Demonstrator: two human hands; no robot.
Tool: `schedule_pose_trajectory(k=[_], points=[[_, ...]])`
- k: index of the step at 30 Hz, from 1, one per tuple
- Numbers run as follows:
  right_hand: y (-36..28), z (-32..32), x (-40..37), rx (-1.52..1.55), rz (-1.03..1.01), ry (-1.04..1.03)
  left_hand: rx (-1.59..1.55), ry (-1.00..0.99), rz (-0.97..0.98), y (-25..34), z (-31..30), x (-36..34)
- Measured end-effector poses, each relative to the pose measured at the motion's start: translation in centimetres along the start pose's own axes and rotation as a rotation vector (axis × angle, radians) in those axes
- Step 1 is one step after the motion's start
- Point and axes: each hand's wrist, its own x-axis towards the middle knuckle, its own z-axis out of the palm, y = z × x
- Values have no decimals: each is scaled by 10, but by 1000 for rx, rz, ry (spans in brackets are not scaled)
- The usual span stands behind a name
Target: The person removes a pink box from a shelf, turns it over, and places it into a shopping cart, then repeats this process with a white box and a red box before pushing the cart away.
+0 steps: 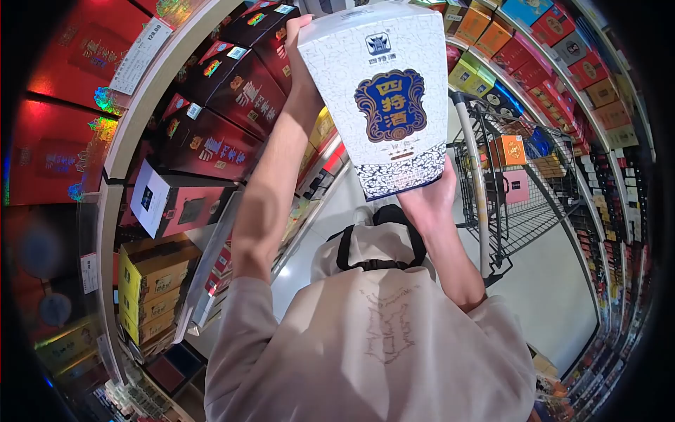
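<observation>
Box (387, 91) held up: left hand (297, 35) fingers curled on its far-left edge, right hand (430, 199) gripping the near end.

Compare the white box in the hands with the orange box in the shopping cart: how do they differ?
The white box is white with a blue emblem; the orange box is orange with a pale mark. The white box is held between the left hand and the right hand; the orange box rests in the shopping cart. Both are closed rectangular boxes.
</observation>
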Motion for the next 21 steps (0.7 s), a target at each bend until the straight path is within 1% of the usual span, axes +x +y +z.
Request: schedule_pose_trajectory(k=[1,3,4,5,6,8,12,15,18,21], points=[[-1,5,-3,-6,-20,32,-197,-41,-220,-10,-13,18],[-4,12,-11,-12,-47,28,-222,92,-268,-24,-15,30],[-5,14,-15,-12,-53,21,-204,13,-209,-32,-22,36],[-7,16,-20,-12,-58,16,-328,79,-711,-114,-118,143],[-9,17,-24,-4,-63,16,-327,65,-717,-102,-102,120],[-14,16,-32,14,-84,23,-327,34,-701,-89,-45,93],[-30,22,-52,47,-116,15,-315,-31,-652,-95,-4,81],[-39,23,-64,51,-141,5,-311,-69,-620,-97,14,71],[-55,23,-81,54,-197,65,-307,-102,-585,-103,33,58],[-70,6,-94,72,-217,59,-300,-127,-545,-106,42,44]])
